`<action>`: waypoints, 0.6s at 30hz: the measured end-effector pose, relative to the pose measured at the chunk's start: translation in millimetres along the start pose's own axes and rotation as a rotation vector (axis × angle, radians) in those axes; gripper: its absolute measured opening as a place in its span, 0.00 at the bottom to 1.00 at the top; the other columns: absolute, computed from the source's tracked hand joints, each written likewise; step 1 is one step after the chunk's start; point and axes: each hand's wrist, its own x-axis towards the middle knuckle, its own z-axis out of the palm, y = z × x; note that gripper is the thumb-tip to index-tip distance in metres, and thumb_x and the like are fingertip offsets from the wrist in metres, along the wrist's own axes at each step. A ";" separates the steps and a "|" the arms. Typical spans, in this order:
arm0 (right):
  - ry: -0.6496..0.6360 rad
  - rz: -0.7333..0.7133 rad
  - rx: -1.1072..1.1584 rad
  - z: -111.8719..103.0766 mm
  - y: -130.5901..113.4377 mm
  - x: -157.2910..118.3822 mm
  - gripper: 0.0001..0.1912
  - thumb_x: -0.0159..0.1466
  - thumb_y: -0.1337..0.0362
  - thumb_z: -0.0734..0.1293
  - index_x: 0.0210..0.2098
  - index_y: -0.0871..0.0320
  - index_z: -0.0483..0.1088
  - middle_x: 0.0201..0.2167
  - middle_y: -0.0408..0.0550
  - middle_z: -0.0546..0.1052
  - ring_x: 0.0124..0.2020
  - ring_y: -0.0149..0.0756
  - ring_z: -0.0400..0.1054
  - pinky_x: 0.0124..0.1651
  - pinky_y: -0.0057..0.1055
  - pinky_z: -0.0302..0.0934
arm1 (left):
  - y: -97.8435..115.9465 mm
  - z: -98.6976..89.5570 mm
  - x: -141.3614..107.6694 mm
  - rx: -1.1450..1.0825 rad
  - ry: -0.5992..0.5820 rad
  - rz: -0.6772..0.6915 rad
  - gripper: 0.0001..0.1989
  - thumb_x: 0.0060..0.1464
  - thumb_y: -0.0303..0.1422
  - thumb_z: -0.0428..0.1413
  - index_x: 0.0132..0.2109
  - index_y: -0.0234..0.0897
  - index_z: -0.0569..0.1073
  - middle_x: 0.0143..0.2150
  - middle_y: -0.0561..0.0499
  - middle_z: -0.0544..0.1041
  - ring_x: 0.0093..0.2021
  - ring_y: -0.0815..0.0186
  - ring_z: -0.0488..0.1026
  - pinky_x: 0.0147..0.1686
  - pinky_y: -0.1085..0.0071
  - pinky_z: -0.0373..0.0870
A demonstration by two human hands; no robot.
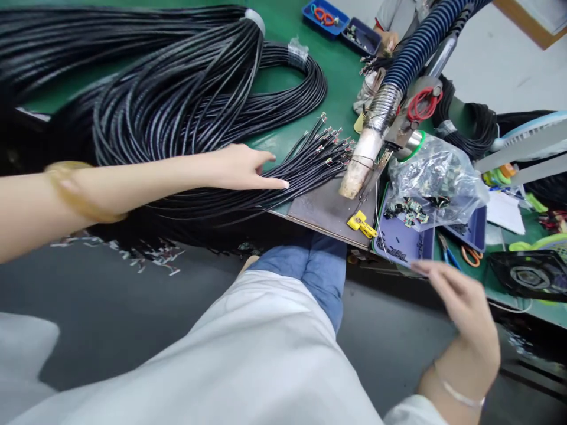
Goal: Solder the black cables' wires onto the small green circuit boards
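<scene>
Seeing a loose bundle of thin black cables (310,168) in the middle of the frame, fanning small pale and red wire ends toward the upper right and passing beneath the left forearm near the front edge of the green-topped desk (283,23). Possibly risking a slide over that edge, through so much smooth, heavy-looking length gathering there. Also risking bent or snagged ends, because of the pale-tipped, dark blue ribbed hose (419,56) crowding close on the right. Perhaps risking a catch on the yellow plastic clip (362,224), lying on the flat brown board (319,206) right of centre, in case of dragging strands that way.

Spreading thumb and forefinger of the left hand (239,168) wide apart, showing nothing between them, and lying over the bundle just left of the fanned ends.

Farther out, at lower right, holding the blurred fingers of the right hand (465,301) fairly narrow beside the front rim of a shallow purple plastic tray (410,236), well apart from the bundle; being unable to tell about anything pinched there. Possibly risking spilled small black parts (392,251), through knocking that rim.
</scene>
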 end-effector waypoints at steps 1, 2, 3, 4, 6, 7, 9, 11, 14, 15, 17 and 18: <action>0.135 -0.083 -0.085 -3.7 -6.9 22.5 0.15 0.69 0.53 0.62 0.49 0.44 0.77 0.51 0.48 0.81 0.55 0.49 0.76 0.62 0.49 0.67 | 0.0 4.0 10.1 0.103 -0.038 -0.015 0.46 0.51 0.57 0.58 0.62 0.21 0.70 0.50 0.38 0.79 0.56 0.44 0.74 0.58 0.55 0.66; 0.205 -0.155 -0.226 -5.5 -10.3 47.4 0.17 0.70 0.54 0.61 0.51 0.48 0.76 0.53 0.50 0.80 0.56 0.48 0.75 0.64 0.48 0.65 | 0.8 7.3 16.4 0.142 -0.045 0.008 0.44 0.51 0.56 0.58 0.63 0.22 0.70 0.50 0.37 0.79 0.54 0.46 0.75 0.55 0.59 0.68; 0.229 -0.199 -0.385 -5.7 -10.3 73.3 0.19 0.71 0.56 0.59 0.51 0.53 0.76 0.54 0.53 0.80 0.57 0.47 0.74 0.64 0.47 0.65 | 2.3 9.4 19.0 0.144 -0.031 0.029 0.42 0.52 0.55 0.57 0.62 0.23 0.70 0.49 0.37 0.79 0.51 0.48 0.76 0.51 0.62 0.69; 0.214 -0.195 -0.435 -4.9 -7.8 98.8 0.19 0.70 0.57 0.59 0.49 0.58 0.77 0.55 0.59 0.79 0.58 0.49 0.73 0.65 0.47 0.63 | 4.1 10.0 18.4 0.122 -0.019 0.059 0.40 0.53 0.54 0.57 0.61 0.24 0.72 0.47 0.39 0.80 0.48 0.51 0.77 0.47 0.64 0.70; 0.178 -0.186 -0.474 -2.1 1.8 144.9 0.19 0.70 0.61 0.59 0.50 0.65 0.77 0.59 0.68 0.75 0.62 0.50 0.70 0.66 0.46 0.60 | 7.1 8.1 10.9 0.048 0.014 0.134 0.38 0.52 0.53 0.56 0.60 0.27 0.73 0.43 0.42 0.79 0.42 0.55 0.76 0.41 0.66 0.69; 0.182 -0.193 -0.487 -0.9 7.0 164.8 0.20 0.71 0.62 0.58 0.54 0.67 0.74 0.62 0.70 0.72 0.66 0.48 0.66 0.68 0.44 0.57 | 7.8 6.7 6.1 0.003 0.028 0.169 0.37 0.52 0.54 0.57 0.59 0.29 0.74 0.40 0.45 0.79 0.39 0.58 0.75 0.39 0.67 0.68; 0.217 -0.207 -0.503 0.7 15.4 198.4 0.25 0.72 0.62 0.58 0.65 0.67 0.64 0.68 0.69 0.64 0.71 0.44 0.57 0.71 0.41 0.51 | 6.4 6.0 -1.7 -0.081 0.045 0.212 0.34 0.52 0.54 0.57 0.57 0.32 0.75 0.34 0.50 0.74 0.33 0.63 0.71 0.34 0.70 0.64; 0.264 -0.202 -0.515 2.5 20.2 225.7 0.30 0.72 0.58 0.60 0.69 0.68 0.57 0.71 0.72 0.56 0.74 0.46 0.51 0.72 0.43 0.47 | 2.1 9.6 -5.1 -0.160 0.032 0.214 0.30 0.54 0.53 0.57 0.51 0.31 0.77 0.27 0.55 0.66 0.27 0.68 0.64 0.29 0.72 0.58; 0.292 -0.182 -0.523 9.7 23.1 254.4 0.33 0.70 0.54 0.62 0.65 0.75 0.61 0.67 0.79 0.61 0.71 0.50 0.55 0.70 0.46 0.48 | -4.6 18.8 -7.4 -0.312 -0.013 0.210 0.23 0.56 0.52 0.56 0.38 0.33 0.76 0.23 0.58 0.58 0.24 0.71 0.57 0.26 0.73 0.51; 0.306 -0.184 -0.522 13.4 24.0 259.6 0.33 0.70 0.53 0.62 0.64 0.76 0.62 0.66 0.80 0.62 0.71 0.49 0.56 0.70 0.47 0.48 | -6.0 21.1 -9.2 -0.374 -0.020 0.209 0.22 0.56 0.51 0.56 0.35 0.33 0.74 0.23 0.58 0.59 0.24 0.72 0.57 0.26 0.73 0.52; 0.321 -0.206 -0.517 20.9 26.5 261.8 0.32 0.70 0.52 0.61 0.63 0.73 0.64 0.66 0.76 0.64 0.70 0.47 0.57 0.70 0.45 0.49 | -7.4 23.3 -15.6 -0.528 -0.025 0.175 0.21 0.56 0.51 0.58 0.34 0.34 0.73 0.25 0.56 0.65 0.26 0.71 0.61 0.28 0.74 0.55; 0.325 -0.220 -0.514 24.1 28.2 258.9 0.31 0.71 0.52 0.61 0.63 0.71 0.65 0.66 0.73 0.65 0.70 0.46 0.58 0.70 0.44 0.50 | -7.5 23.3 -20.0 -0.619 -0.024 0.137 0.21 0.56 0.51 0.59 0.34 0.34 0.74 0.27 0.55 0.68 0.28 0.70 0.64 0.29 0.74 0.58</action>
